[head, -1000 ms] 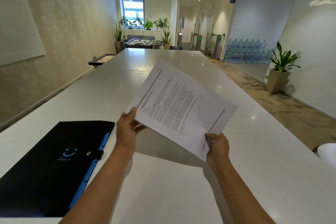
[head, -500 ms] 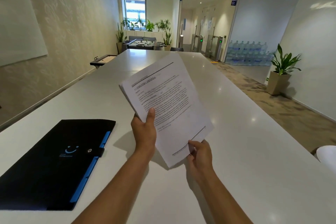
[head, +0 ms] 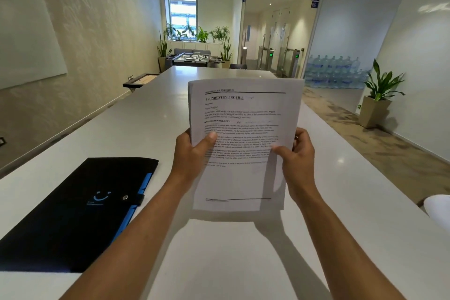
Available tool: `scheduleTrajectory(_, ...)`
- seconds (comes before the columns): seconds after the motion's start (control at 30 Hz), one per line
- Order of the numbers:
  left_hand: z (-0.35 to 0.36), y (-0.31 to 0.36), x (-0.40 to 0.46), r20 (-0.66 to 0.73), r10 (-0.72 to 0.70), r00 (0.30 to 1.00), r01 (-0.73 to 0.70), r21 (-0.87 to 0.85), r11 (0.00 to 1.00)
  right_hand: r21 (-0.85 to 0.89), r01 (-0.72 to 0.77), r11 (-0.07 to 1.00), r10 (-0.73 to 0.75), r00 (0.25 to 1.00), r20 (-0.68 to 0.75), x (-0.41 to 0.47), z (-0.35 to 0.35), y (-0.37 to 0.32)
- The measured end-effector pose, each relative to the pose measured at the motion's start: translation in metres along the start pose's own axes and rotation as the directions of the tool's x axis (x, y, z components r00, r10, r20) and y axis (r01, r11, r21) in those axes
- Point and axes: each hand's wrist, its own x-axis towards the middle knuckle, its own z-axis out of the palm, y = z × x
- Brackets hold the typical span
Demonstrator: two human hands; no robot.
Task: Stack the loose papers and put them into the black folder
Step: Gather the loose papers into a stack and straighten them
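Observation:
I hold a stack of printed white papers (head: 243, 178) upright above the long white table (head: 243, 263), text facing me. My left hand (head: 192, 156) grips the stack's left edge with the thumb on the front. On the right edge, my right hand (head: 297, 156) pinches it, thumb across the page. The black folder (head: 73, 214) lies flat and closed on the table to the left of my left forearm. It has a blue strip along its right side, a snap button and a blue smile logo.
The table stretches far ahead toward a football table and plants (head: 194, 56). A potted plant (head: 376, 102) and stacked water bottles (head: 333, 73) stand on the floor at right. A white object (head: 438, 212) shows at the right edge.
The papers have turned from a tilted, slanted hold to upright and square in front of me. My right hand has shifted from the bottom corner up to the right edge.

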Motion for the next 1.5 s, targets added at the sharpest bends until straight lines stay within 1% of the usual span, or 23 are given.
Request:
scheduleTrajectory(0.07,-0.001,0.003,-0.001,-0.004,0.008,1.000,-0.008,-0.035,0.999,0.007,0.052,0.999,-0.052,0.998,-0.026,-0.003,0.001,-0.004)
scheduleTrajectory(0.13,-0.002,0.001,-0.003,-0.008,0.006,1.000,-0.006,-0.039,0.999,0.021,0.068,0.997,-0.067,0.997,-0.037,-0.009,0.000,-0.001)
scheduleTrajectory(0.2,-0.002,-0.008,-0.012,-0.025,-0.015,1.000,0.014,-0.045,0.999,0.033,0.045,0.998,-0.044,0.998,-0.032,-0.017,-0.003,0.010)
scheduleTrajectory(0.27,-0.001,-0.024,-0.027,-0.050,-0.072,0.996,0.069,-0.056,0.996,0.043,-0.017,0.999,0.019,0.999,-0.030,-0.029,-0.005,0.028)
scheduleTrajectory(0.37,0.004,-0.045,-0.049,-0.092,-0.158,0.983,0.153,-0.058,0.987,-0.003,-0.110,0.994,0.110,0.994,-0.023,-0.049,-0.005,0.053)
scheduleTrajectory(0.43,0.007,-0.048,-0.055,-0.108,-0.162,0.981,0.159,-0.037,0.987,-0.039,-0.115,0.993,0.114,0.993,-0.029,-0.053,-0.004,0.058)
scheduleTrajectory(0.57,0.005,-0.040,-0.050,-0.095,-0.150,0.984,0.148,-0.025,0.989,-0.049,-0.092,0.995,0.091,0.996,-0.021,-0.052,-0.006,0.052)
scheduleTrajectory(0.73,0.002,-0.048,-0.060,-0.081,-0.237,0.968,0.236,-0.021,0.972,-0.121,-0.124,0.985,0.126,0.992,0.009,-0.065,-0.009,0.059)
scheduleTrajectory(0.83,0.002,-0.046,-0.057,-0.089,-0.246,0.965,0.248,0.019,0.968,-0.169,-0.113,0.979,0.116,0.993,0.009,-0.065,-0.011,0.058)
scheduleTrajectory(0.93,0.003,-0.041,-0.049,-0.093,-0.238,0.967,0.245,0.072,0.967,-0.197,-0.141,0.970,0.147,0.989,0.017,-0.058,-0.015,0.054)
scheduleTrajectory(1.07,0.005,-0.048,-0.050,-0.119,-0.394,0.912,0.395,-0.011,0.919,-0.241,-0.252,0.937,0.258,0.966,-0.007,-0.055,-0.024,0.059)
scheduleTrajectory(1.1,0.004,-0.052,-0.051,-0.142,-0.413,0.899,0.419,0.015,0.908,-0.261,-0.279,0.924,0.288,0.958,-0.003,-0.056,-0.026,0.062)
scheduleTrajectory(1.17,0.002,-0.061,-0.054,-0.183,-0.434,0.882,0.459,0.124,0.880,-0.314,-0.318,0.895,0.337,0.942,0.006,-0.059,-0.029,0.070)
scheduleTrajectory(1.3,0.000,-0.081,-0.064,-0.201,-0.515,0.833,0.553,0.297,0.779,-0.443,-0.363,0.820,0.408,0.913,0.008,-0.068,-0.031,0.084)
scheduleTrajectory(1.43,-0.001,-0.094,-0.075,-0.196,-0.559,0.806,0.580,0.453,0.677,-0.564,-0.359,0.744,0.437,0.900,0.003,-0.077,-0.030,0.095)
scheduleTrajectory(1.5,-0.001,-0.100,-0.080,-0.199,-0.559,0.805,0.573,0.505,0.646,-0.622,-0.350,0.700,0.439,0.898,-0.012,-0.078,-0.027,0.097)
